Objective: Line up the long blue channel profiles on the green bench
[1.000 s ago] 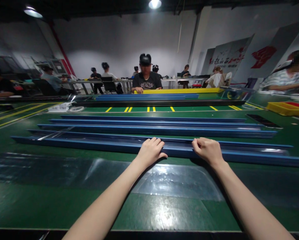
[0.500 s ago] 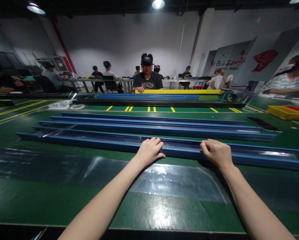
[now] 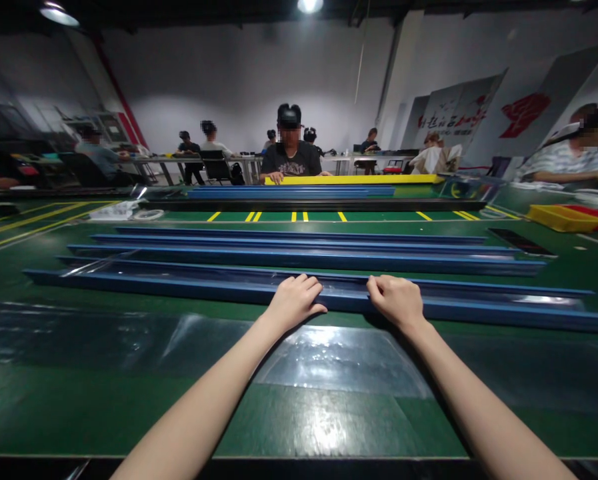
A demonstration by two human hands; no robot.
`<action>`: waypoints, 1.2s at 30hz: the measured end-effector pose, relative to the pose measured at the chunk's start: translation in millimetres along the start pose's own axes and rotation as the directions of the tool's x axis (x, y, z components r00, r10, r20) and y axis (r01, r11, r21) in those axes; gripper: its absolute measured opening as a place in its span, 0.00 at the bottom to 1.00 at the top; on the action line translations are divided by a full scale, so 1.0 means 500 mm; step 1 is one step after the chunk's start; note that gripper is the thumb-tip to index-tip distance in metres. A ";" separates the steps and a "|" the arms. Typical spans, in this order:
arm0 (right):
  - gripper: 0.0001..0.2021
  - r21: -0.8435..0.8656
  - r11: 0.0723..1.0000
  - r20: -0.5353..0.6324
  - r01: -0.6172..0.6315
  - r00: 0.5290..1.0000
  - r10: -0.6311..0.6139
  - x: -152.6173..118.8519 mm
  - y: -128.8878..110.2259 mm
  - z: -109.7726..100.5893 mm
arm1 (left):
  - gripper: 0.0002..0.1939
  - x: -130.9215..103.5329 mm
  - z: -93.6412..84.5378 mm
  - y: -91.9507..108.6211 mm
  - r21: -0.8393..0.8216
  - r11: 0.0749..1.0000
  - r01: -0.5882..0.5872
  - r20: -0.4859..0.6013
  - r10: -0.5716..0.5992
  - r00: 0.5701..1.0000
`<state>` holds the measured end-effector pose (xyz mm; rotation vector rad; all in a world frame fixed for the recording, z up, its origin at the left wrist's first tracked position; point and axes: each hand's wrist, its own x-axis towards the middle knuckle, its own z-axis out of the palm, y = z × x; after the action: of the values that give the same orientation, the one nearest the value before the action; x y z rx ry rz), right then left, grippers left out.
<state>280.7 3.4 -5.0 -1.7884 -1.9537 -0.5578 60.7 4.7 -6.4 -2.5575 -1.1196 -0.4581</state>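
A long blue channel strip lies crosswise on the green table, its open trough facing up. Clear plastic film shows inside the trough. My left hand grips its near wall, fingers over the rim and thumb on the outer side. A short way to the right, my right hand is curled closed over the same strip; what its fingers pinch is hidden. Between me and the strip, a wide sheet of clear film lies flat under my forearms.
Another blue strip lies just beyond. Farther back are a black strip, a phone-like dark slab and a yellow tray. Across the table a person holds a yellow strip. Several other people sit around the room.
My right hand has slid left along the blue channel strip, closer to my left hand. The left hand keeps its place on the strip. The view has shifted slightly.
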 end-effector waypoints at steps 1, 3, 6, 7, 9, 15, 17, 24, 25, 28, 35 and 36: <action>0.22 0.003 1.000 0.016 -0.002 1.000 0.002 0.001 0.000 -0.002 | 0.19 0.000 0.000 0.000 0.000 1.000 -0.003 0.000 0.003 1.000; 0.22 0.012 1.000 0.031 0.003 1.000 -0.003 0.002 0.001 -0.004 | 0.18 0.000 0.000 0.000 0.005 1.000 -0.010 0.002 0.010 1.000; 0.22 0.017 1.000 0.038 0.017 0.999 -0.018 0.002 0.004 -0.005 | 0.18 -0.001 0.001 0.001 0.010 1.000 -0.014 0.001 0.014 1.000; 0.22 0.016 1.000 0.038 0.021 0.999 -0.021 0.002 0.004 -0.005 | 0.18 -0.001 0.001 0.001 0.010 1.000 -0.011 0.000 0.011 1.000; 0.22 0.015 1.000 0.039 0.022 0.999 -0.022 0.002 0.005 -0.004 | 0.18 -0.001 0.002 0.001 0.006 1.000 -0.007 -0.001 0.007 1.000; 0.22 0.018 0.999 0.023 0.029 0.999 -0.029 0.001 0.006 -0.002 | 0.17 0.001 0.003 -0.001 -0.002 1.000 0.000 -0.001 0.000 1.000; 0.22 0.018 0.999 0.015 0.031 0.999 -0.031 0.001 0.006 -0.001 | 0.17 0.002 0.003 -0.001 -0.002 1.000 0.005 0.001 -0.005 1.000; 0.22 0.018 0.999 0.011 0.035 0.999 -0.035 0.001 0.006 -0.002 | 0.18 0.004 -0.002 -0.001 0.001 1.000 0.020 0.016 -0.020 1.000; 0.22 0.017 0.999 0.012 0.036 0.999 -0.036 0.001 0.006 -0.002 | 0.18 0.004 -0.002 -0.001 0.002 1.000 0.021 0.017 -0.021 1.000; 0.22 0.015 0.999 0.014 0.036 0.999 -0.037 0.000 0.007 -0.002 | 0.18 0.004 -0.003 -0.001 0.005 1.000 0.022 0.021 -0.022 1.000; 0.22 0.019 0.999 0.005 0.040 0.999 -0.040 0.000 0.007 0.000 | 0.18 0.007 -0.007 0.001 0.004 1.000 0.028 0.028 -0.028 0.999; 0.21 0.019 0.999 0.002 0.041 0.999 -0.042 0.000 0.007 0.000 | 0.18 0.007 -0.007 0.001 0.003 1.000 0.028 0.029 -0.028 0.999</action>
<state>284.4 3.9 -4.9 -1.7411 -1.9949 -0.5494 62.8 5.4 -2.1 -2.5576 -1.1668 -0.4268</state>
